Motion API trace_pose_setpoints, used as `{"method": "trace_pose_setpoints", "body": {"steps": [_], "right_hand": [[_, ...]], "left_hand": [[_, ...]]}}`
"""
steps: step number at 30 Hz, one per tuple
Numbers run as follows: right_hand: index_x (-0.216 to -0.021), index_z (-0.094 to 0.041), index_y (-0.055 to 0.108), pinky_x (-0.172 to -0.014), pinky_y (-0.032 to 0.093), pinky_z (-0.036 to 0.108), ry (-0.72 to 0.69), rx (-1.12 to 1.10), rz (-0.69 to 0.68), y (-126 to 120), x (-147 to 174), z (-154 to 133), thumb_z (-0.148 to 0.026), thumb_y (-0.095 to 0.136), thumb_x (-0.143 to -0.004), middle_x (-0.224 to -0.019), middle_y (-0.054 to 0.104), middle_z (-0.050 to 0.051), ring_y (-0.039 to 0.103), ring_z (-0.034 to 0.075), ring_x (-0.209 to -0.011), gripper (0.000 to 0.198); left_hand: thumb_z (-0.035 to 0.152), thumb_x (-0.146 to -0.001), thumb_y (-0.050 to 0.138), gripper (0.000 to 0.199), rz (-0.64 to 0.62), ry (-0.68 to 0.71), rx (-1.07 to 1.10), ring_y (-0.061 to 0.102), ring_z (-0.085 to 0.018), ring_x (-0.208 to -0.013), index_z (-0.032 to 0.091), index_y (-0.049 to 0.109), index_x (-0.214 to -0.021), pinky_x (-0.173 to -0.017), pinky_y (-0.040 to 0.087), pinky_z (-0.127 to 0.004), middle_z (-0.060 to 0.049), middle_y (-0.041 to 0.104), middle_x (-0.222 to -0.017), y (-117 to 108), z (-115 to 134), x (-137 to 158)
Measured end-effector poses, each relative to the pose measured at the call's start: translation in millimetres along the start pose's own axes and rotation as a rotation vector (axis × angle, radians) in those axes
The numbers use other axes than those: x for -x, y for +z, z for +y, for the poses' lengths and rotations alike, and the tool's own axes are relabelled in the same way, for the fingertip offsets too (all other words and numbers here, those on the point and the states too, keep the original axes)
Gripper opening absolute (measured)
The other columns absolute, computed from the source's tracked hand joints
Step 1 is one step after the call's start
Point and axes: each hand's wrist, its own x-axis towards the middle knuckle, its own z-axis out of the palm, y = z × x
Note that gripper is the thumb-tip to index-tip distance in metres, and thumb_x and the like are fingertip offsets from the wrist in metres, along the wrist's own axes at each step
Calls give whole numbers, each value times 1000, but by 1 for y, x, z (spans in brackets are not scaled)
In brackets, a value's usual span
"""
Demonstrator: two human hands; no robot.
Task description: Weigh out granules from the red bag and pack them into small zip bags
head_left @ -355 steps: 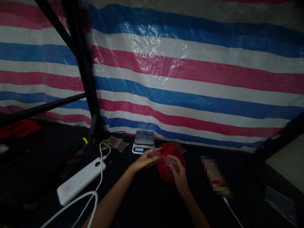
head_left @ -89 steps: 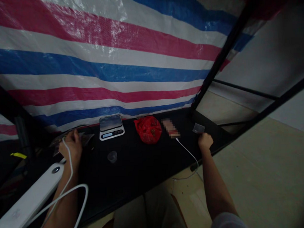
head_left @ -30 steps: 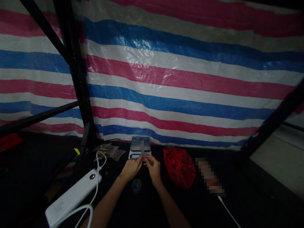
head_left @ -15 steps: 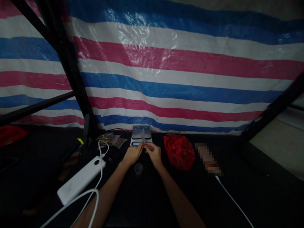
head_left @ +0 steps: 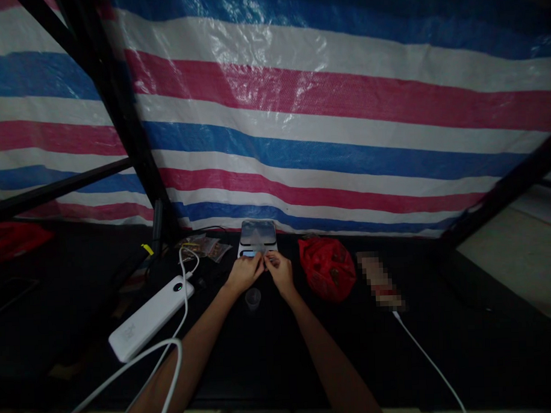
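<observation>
Both hands meet in front of a digital kitchen scale with a grey platform and a lit display. My left hand and my right hand pinch the near edge of a small clear plastic bag, which stands up over the scale's platform. The fingertips almost touch each other; any contents of the bag are too dim to make out. Just below my left hand, a small clear plastic cup rests on the black table.
Left of the scale lie several clear bags of small brownish pieces. A white power bank with a looping white cable lies nearer. On the right are a red plastic bag and a blurred-out item on a cable. Striped sheeting hangs behind.
The clear bag has gone from a narrow upright strip to a wider, spread shape. Both hands stay pinched close together, and the whole view has shifted slightly.
</observation>
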Motion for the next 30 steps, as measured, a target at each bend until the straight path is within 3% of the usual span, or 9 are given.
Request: {"method": "trace_pose_setpoints", "body": {"steps": [9,16,20,26,30], "right_hand": [[-77,-19,60,-59,49,24,-9,-136,-12,1,0,-3,-27,53,-72,-72,65,1,61,14,-62,11],[-74,-17,57,-46,47,22,98,-198,72,-2,-4,-3,-29,52,-71,-67,63,1,59,14,-52,13],[-76,-19,57,-52,48,22,14,-101,30,-2,0,-8,-29,51,-73,-70,64,1,60,14,-55,13],[-78,-21,59,-57,47,22,-61,64,0,-2,5,-12,-31,49,-75,-70,65,0,62,15,-61,14],[-77,-20,60,-50,47,22,12,37,29,-1,3,-8,-33,50,-74,-68,66,0,61,13,-52,17]], "left_hand": [[29,-83,35,23,146,25,-12,58,-17,-60,16,54,-83,-60,41,-27,-5,61,-62,-1,5,1],[24,-80,39,17,311,-9,57,53,-16,-61,17,51,-72,-63,39,-28,-3,56,-59,-2,4,3],[24,-78,41,12,329,-27,135,50,-17,-67,18,47,-69,-63,38,-29,-3,53,-66,-8,6,1],[18,-78,39,7,295,98,224,48,-18,-76,17,46,-77,-68,40,-31,-5,51,-77,-4,10,-1],[17,-78,39,9,436,-29,299,49,-20,-83,16,48,-81,-74,41,-34,-8,53,-87,-1,7,3]]}}
